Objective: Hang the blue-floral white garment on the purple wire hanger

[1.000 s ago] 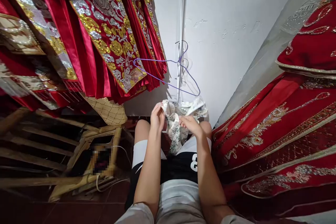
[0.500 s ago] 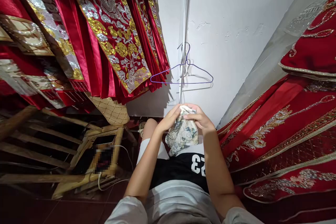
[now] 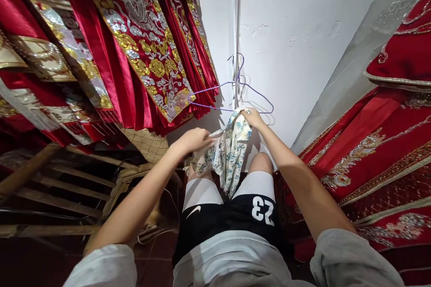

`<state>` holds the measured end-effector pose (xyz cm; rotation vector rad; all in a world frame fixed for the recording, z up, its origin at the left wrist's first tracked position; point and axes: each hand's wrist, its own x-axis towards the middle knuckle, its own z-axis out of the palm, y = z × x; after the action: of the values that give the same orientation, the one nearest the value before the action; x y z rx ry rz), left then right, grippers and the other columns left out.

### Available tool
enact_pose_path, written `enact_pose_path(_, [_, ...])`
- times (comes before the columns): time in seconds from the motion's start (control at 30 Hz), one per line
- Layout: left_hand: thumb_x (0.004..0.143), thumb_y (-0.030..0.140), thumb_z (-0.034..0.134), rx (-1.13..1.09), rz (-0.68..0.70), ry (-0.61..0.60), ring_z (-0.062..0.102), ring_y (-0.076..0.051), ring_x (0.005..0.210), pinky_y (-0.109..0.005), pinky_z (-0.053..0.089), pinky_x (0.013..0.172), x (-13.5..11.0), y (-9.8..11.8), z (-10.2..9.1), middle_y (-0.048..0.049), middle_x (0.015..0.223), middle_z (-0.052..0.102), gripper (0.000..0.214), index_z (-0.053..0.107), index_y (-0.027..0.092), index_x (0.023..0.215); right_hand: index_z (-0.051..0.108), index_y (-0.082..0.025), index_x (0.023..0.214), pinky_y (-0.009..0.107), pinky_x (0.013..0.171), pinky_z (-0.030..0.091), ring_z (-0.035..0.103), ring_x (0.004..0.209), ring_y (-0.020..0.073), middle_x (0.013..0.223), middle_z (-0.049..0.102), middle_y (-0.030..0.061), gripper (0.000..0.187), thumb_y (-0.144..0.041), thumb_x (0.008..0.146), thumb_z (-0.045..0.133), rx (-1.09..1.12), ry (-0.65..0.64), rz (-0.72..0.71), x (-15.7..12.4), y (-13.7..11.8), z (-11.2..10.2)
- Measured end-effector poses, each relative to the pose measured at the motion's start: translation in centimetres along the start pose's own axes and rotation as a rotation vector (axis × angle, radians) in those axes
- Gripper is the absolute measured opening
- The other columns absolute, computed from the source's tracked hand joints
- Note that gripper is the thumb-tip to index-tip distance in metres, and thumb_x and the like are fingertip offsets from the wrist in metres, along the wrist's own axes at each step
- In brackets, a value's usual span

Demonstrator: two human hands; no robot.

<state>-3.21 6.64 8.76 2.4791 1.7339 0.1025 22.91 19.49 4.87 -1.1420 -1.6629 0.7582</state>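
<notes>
A floral-print cloth garment (image 3: 234, 148), cream with blue and green flowers, hangs between my two hands above my knees. My left hand (image 3: 195, 140) grips its left edge, fingers closed over the fabric. Higher up, my right hand (image 3: 253, 117) pinches the garment's upper right corner. Folds fall loosely from the middle of the cloth, and its exact kind is hard to make out. Just behind it, a purple wire hanger (image 3: 256, 92) hangs by a metal pole; the top of the cloth overlaps the hanger's bottom bar in view.
Red embroidered gowns with gold and silver sequins (image 3: 155, 54) hang on the left. More red beaded gowns (image 3: 350, 161) hang on the right beside a translucent cover. A bamboo chair (image 3: 67, 175) stands at the left. The vertical metal pole (image 3: 236, 18) runs along the white wall (image 3: 296, 18).
My hands have moved apart, left hand to the left and right hand upward. The bunched cloth is now spread and hanging open between them.
</notes>
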Motion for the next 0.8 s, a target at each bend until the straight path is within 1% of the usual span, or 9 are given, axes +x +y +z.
enact_pose_path(0.07, [0.089,0.037,0.053,0.095,-0.104,-0.074,0.062,-0.023,0.069,-0.031,0.037,0.063,0.8,-1.8,-0.9,-0.0118,0.078,0.071,0.028,0.064,0.019,0.07,0.056,-0.019,0.064,0.028,0.062,0.034,0.044,0.062,0.0157,0.059,0.051,-0.0016,0.02,-0.035,0.076,0.06,-0.028,0.033,-0.046,-1.2,0.4,-1.8])
enact_pose_path(0.13, [0.088,0.03,0.053,0.137,-0.166,-0.026,0.066,-0.025,0.077,-0.031,0.041,0.068,1.6,-3.4,-1.8,-0.0137,0.085,0.073,0.022,0.066,0.018,0.075,0.064,-0.017,0.071,0.027,0.061,0.034,0.045,0.064,0.0154,0.063,0.055,-0.0013,0.02,-0.036,0.074,0.064,-0.062,0.04,-0.092,-2.5,0.3,-3.6])
enact_pose_path(0.2, [0.088,0.026,0.05,0.133,-0.13,0.168,0.066,-0.026,0.082,-0.033,0.045,0.073,2.6,-4.4,-2.8,-0.0155,0.092,0.072,0.019,0.066,0.017,0.082,0.069,-0.016,0.077,0.027,0.06,0.034,0.046,0.064,0.0153,0.065,0.057,-0.001,0.022,-0.037,0.075,0.065,-0.089,0.037,-0.124,-3.5,-0.2,-5.0])
enact_pose_path(0.3, [0.088,0.021,0.048,0.005,0.079,0.482,0.064,-0.027,0.092,-0.037,0.049,0.084,4.5,-4.4,-4.4,-0.0172,0.104,0.069,0.015,0.062,0.016,0.087,0.067,-0.017,0.074,0.027,0.059,0.032,0.043,0.061,0.0143,0.063,0.053,-0.0017,0.025,-0.04,0.079,0.062,-0.099,0.024,-0.161,-4.6,-1.3,-5.6])
enact_pose_path(0.37, [0.087,0.02,0.049,-0.163,0.182,0.564,0.063,-0.026,0.092,-0.038,0.05,0.086,5.7,-3.9,-5.1,-0.0152,0.103,0.067,0.012,0.06,0.017,0.09,0.066,-0.018,0.072,0.027,0.058,0.032,0.041,0.059,0.0142,0.061,0.051,-0.0018,0.027,-0.042,0.082,0.06,-0.085,-0.012,-0.169,-5.1,-2.0,-5.4])
enact_pose_path(0.5, [0.086,0.019,0.052,-0.427,0.227,0.559,0.062,-0.02,0.082,-0.033,0.05,0.08,7.6,-3.1,-5.4,-0.0085,0.094,0.068,0.028,0.057,0.016,0.113,0.071,-0.017,0.083,0.03,0.069,0.044,0.055,0.071,0.0188,0.076,0.066,0.0028,0.024,-0.039,0.081,0.06,-0.087,-0.051,-0.217,-5.7,-2.5,-5.6])
enact_pose_path(0.67, [0.085,0.018,0.049,-0.32,0.25,0.481,0.063,-0.023,0.087,-0.035,0.048,0.084,8.3,-3.7,-5.5,-0.0101,0.098,0.07,0.026,0.064,0.015,0.105,0.063,-0.016,0.13,0.037,0.076,0.051,0.061,0.075,0.0209,0.089,0.072,0.0063,0.061,-0.031,0.071,0.072,-0.134,0.36,-0.207,-4.3,-1.5,-8.8])
enact_pose_path(0.73, [0.084,0.017,0.048,-0.274,0.253,0.5,0.062,-0.025,0.09,-0.037,0.048,0.085,8.4,-4.0,-5.7,-0.0117,0.1,0.069,0.025,0.066,0.015,0.102,0.066,-0.012,0.124,0.037,0.073,0.051,0.061,0.074,0.0218,0.083,0.071,0.0065,0.064,-0.033,0.064,0.08,-0.186,0.436,-0.131,-3.2,-1.1,-10.6])
enact_pose_path(0.8, [0.083,0.018,0.05,-0.238,0.252,0.546,0.061,-0.027,0.099,-0.039,0.048,0.09,8.4,-4.2,-5.9,-0.0145,0.109,0.066,0.023,0.066,0.015,0.099,0.073,-0.01,0.1,0.035,0.069,0.051,0.063,0.075,0.0234,0.078,0.07,0.0071,0.049,-0.036,0.061,0.085,-0.222,0.374,-0.057,-2.4,-1.1,-12.4])
